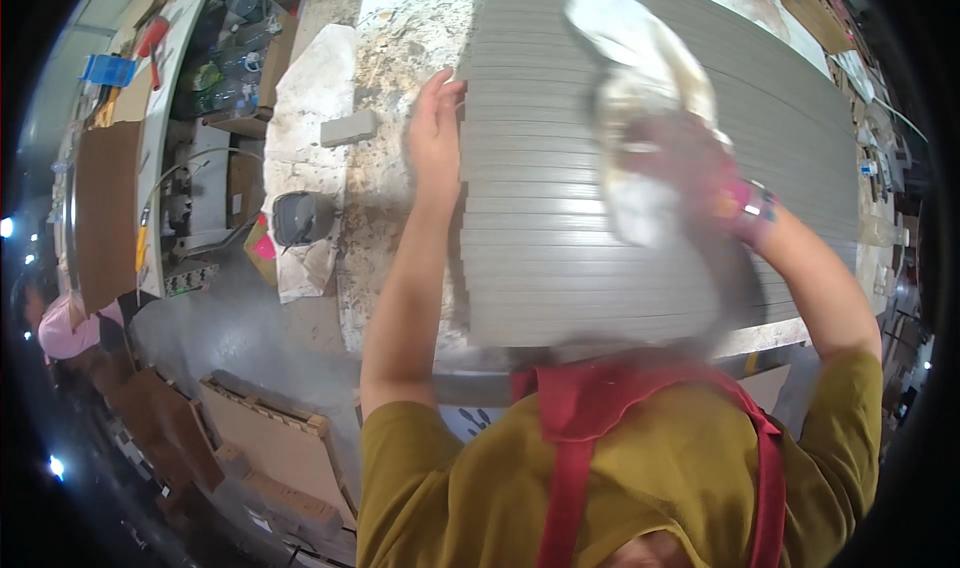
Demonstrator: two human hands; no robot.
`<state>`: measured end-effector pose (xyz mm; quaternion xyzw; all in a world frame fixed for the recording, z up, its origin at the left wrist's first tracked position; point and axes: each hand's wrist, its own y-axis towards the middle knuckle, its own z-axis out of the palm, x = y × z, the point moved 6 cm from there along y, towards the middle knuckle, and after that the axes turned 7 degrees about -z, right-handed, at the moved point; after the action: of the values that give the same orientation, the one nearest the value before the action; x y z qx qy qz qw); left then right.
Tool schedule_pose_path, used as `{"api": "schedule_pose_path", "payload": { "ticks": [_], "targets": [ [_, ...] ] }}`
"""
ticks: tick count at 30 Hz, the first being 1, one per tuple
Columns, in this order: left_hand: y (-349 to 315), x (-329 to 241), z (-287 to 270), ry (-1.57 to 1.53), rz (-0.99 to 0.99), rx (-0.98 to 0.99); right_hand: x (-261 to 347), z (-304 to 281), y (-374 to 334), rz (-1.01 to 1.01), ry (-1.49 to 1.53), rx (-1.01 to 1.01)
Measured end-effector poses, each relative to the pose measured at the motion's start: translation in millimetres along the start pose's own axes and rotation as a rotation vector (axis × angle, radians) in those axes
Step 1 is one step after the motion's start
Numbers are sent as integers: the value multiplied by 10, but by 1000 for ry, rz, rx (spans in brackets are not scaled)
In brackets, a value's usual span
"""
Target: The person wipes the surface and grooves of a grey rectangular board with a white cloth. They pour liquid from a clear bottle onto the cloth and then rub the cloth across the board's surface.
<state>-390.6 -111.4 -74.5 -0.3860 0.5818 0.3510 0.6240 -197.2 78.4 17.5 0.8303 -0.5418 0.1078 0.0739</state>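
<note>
Under right hand (690,163), probably cloth (635,33).

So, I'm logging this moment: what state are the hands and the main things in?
White cloth, bunched, yellowish in places
Grey strips, laid side by side
Left hand, open, beside the strips' left ends
Right hand, on the cloth, grip too blurred to tell
Grey block, lying apart from the strips
Bench, spotted and stained
Red apron, worn
</note>
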Motion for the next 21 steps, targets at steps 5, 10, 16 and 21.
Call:
{"api": "schedule_pose_path", "payload": {
  "ticks": [5,10,16,21],
  "targets": [
    [-3,99,12,8,14,-94,-127,-253,-1271,380,298,-152],
    [14,158,46,5,39,-118,293,183,13,352,76,-395],
    [165,774,-176,-806,-260,324,677,219,1270,101,88,-166],
    [-8,91,-103,180,64,-128,28,-21,-173,207,-24,-451]
  ]
}}
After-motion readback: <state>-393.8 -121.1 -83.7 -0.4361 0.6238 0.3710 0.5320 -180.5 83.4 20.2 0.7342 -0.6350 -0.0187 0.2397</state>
